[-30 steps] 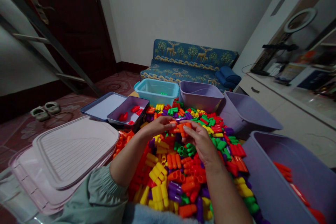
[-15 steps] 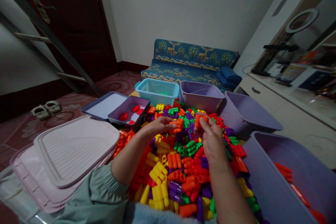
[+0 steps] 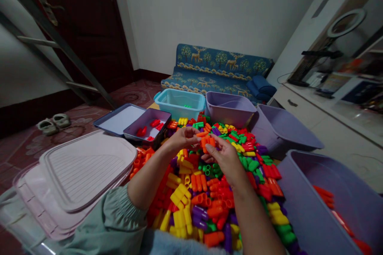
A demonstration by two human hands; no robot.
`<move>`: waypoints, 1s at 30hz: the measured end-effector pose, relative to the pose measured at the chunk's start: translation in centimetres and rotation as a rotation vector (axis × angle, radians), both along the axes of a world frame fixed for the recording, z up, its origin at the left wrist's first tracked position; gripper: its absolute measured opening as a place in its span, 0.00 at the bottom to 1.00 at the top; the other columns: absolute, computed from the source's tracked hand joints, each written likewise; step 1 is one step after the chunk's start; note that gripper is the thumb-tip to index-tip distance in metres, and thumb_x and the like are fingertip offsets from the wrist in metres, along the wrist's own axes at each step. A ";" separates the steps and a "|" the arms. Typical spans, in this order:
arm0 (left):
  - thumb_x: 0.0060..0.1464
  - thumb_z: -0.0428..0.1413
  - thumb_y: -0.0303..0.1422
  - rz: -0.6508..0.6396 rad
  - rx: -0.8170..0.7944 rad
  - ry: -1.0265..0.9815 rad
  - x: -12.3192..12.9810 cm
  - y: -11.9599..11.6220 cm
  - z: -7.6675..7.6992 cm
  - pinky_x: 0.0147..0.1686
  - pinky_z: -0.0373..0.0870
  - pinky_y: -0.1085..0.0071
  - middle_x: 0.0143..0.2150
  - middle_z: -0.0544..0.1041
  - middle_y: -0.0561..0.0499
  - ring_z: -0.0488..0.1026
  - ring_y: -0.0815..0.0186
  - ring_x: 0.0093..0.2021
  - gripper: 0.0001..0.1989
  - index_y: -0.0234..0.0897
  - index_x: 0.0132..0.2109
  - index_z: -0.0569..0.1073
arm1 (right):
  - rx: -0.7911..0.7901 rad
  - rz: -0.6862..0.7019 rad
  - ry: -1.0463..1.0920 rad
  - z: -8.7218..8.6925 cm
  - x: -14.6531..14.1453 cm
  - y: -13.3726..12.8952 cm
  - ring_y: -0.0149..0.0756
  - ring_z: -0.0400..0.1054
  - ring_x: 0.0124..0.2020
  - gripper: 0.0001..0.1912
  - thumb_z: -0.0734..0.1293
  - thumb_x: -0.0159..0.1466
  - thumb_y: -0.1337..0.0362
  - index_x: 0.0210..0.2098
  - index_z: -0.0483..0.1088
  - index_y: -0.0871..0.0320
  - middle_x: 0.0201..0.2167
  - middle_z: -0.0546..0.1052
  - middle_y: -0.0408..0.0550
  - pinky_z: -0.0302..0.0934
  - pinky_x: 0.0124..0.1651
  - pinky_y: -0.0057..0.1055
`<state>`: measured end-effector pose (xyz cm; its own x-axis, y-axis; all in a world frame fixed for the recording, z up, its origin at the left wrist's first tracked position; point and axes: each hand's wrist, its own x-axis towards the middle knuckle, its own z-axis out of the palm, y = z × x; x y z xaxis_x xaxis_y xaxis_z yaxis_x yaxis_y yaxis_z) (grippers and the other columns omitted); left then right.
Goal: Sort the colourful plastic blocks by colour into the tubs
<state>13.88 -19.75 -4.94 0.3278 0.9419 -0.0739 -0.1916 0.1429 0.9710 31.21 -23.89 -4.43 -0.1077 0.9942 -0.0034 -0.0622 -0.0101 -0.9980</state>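
Above the middle of a big heap of bullet-shaped plastic toy blocks, both hands are close together. My right hand is closed on an orange toy block made of joined tubes, gripped between thumb and fingers. My left hand comes in from the left, its fingers closed on another orange toy block. The two orange pieces touch or overlap; I cannot tell whether they are joined. Red, yellow, green, purple and orange blocks lie loose below.
Behind the heap stand a light-blue bin and a purple bin. More purple bins line the right side. An opened case holding red blocks and stacked pale lids lie on the left.
My right hand has moved left with its orange block, bringing it against the orange piece at my left hand. My left hand has shifted only slightly.
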 end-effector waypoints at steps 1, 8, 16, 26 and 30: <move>0.32 0.72 0.41 0.001 0.006 -0.012 0.0 0.0 -0.1 0.27 0.71 0.74 0.24 0.75 0.55 0.71 0.73 0.23 0.26 0.32 0.35 0.71 | 0.003 0.019 -0.012 -0.1 -0.1 0.0 0.34 0.73 0.22 0.31 0.73 0.52 0.55 0.53 0.69 0.58 0.32 0.79 0.45 0.68 0.23 0.29; 0.36 0.69 0.45 -0.061 0.027 0.054 0.3 -0.4 0.2 0.27 0.70 0.74 0.26 0.77 0.51 0.71 0.71 0.24 0.25 0.31 0.37 0.77 | 0.046 0.044 -0.144 -0.3 0.0 -0.2 0.36 0.73 0.22 0.18 0.72 0.54 0.55 0.40 0.72 0.58 0.25 0.78 0.44 0.66 0.22 0.28; 0.40 0.67 0.46 0.033 0.099 0.258 -0.2 0.5 -0.6 0.25 0.67 0.75 0.33 0.79 0.47 0.73 0.68 0.29 0.26 0.32 0.43 0.79 | 0.127 -0.328 0.077 1.4 1.8 0.2 0.37 0.71 0.23 0.19 0.71 0.54 0.51 0.38 0.69 0.56 0.28 0.77 0.46 0.67 0.29 0.35; 0.46 0.60 0.44 0.134 0.328 0.538 -0.8 2.1 -3.4 0.25 0.63 0.75 0.26 0.77 0.50 0.69 0.68 0.26 0.23 0.31 0.44 0.80 | 0.427 -0.976 0.556 3.9 8.0 -0.6 0.39 0.72 0.47 0.20 0.45 0.67 0.50 0.44 0.62 0.47 0.60 0.67 0.48 0.66 0.33 0.38; 0.47 0.59 0.45 0.125 0.349 0.561 -0.7 2.2 -3.6 0.25 0.63 0.74 0.28 0.77 0.49 0.69 0.67 0.27 0.24 0.30 0.45 0.79 | 0.501 -0.989 0.739 3.3 10.3 -0.3 0.37 0.71 0.48 0.21 0.44 0.67 0.48 0.38 0.61 0.48 0.60 0.67 0.44 0.65 0.33 0.38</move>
